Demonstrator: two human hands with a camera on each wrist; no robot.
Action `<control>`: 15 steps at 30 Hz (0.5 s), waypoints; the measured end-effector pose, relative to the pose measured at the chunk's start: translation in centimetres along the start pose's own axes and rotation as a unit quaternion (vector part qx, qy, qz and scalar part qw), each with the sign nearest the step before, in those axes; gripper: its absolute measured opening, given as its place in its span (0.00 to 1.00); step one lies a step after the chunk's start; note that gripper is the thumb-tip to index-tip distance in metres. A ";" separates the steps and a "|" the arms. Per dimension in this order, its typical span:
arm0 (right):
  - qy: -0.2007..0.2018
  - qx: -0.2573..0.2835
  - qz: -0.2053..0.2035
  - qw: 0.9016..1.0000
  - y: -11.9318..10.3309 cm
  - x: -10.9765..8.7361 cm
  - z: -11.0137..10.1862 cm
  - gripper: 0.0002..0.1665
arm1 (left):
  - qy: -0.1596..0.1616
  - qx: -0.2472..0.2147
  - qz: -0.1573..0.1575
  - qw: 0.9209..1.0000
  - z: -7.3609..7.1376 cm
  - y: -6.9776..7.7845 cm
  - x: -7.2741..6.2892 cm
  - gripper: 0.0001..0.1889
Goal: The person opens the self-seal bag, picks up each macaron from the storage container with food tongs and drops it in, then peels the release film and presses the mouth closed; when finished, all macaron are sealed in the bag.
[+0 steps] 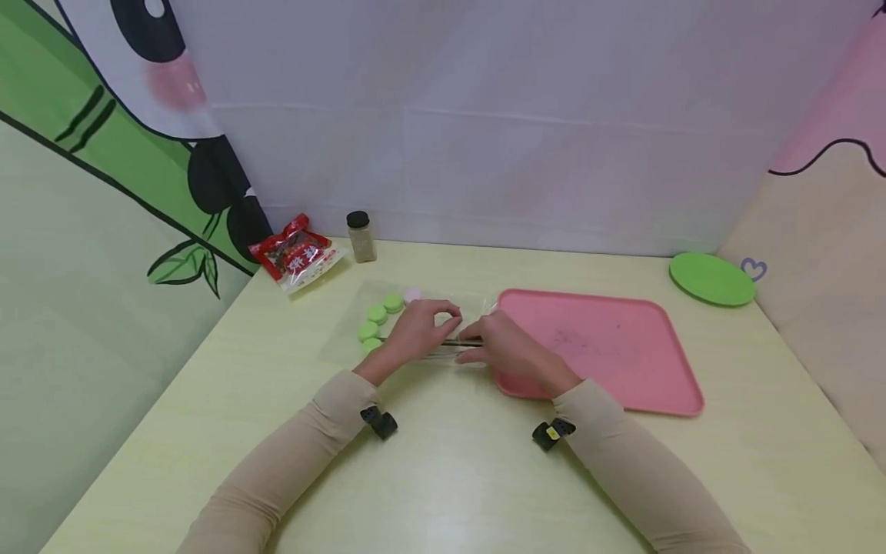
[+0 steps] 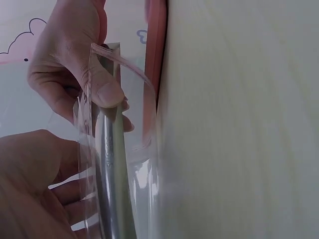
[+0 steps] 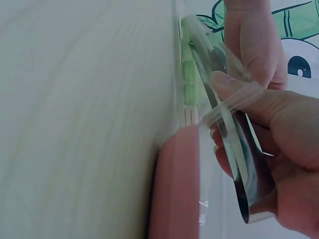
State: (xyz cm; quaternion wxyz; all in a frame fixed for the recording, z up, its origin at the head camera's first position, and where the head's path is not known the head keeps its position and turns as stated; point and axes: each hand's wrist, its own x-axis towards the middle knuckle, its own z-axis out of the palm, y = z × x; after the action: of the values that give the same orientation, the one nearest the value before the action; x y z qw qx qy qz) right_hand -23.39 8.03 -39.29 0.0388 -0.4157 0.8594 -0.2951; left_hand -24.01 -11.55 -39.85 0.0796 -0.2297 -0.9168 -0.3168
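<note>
Metal tongs (image 3: 233,149) are gripped by my right hand (image 1: 508,346), thumb on one arm and fingers below. Their far end reaches inside a clear plastic bag (image 2: 143,189), whose open rim surrounds them in the left wrist view. My left hand (image 1: 418,329) pinches at the bag's upper edge, thumb and forefinger tips together; its other fingers show through the plastic. Green macarons (image 1: 377,313) lie in a curved row on the left, with a pale pink macaron (image 1: 411,295) at the row's far end. The left hand partly hides the row.
A pink tray (image 1: 623,354) lies right beside the right hand. At the back left stand a red snack packet (image 1: 298,252) and a black-capped jar (image 1: 361,238). A green plate (image 1: 713,279) sits in the far right corner, near the wall.
</note>
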 end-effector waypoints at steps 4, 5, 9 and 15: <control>0.009 -0.008 -0.005 1.000 -0.3 0.3 0.3 0.13 | 0.002 0.012 0.000 1.000 0.0 0.1 0.0 0.07; 0.011 -0.008 -0.009 1.000 -0.4 0.3 0.3 0.12 | 0.002 0.013 0.000 1.000 0.0 0.0 0.0 0.07; 0.021 -0.018 -0.020 0.999 -0.5 0.6 0.6 0.06 | -0.001 0.014 -0.003 1.000 0.1 -0.1 0.0 0.07; 0.025 -0.015 -0.016 0.999 -0.6 0.9 1.0 0.08 | -0.002 0.010 -0.002 1.000 0.1 -0.3 0.1 0.07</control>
State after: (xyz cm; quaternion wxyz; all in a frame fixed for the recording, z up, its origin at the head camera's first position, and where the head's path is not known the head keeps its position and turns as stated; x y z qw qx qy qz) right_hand -23.27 6.62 -39.58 0.0064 -0.4226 0.8578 -0.2926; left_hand -24.21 -11.67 -40.10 0.0790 -0.2279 -0.9205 -0.3074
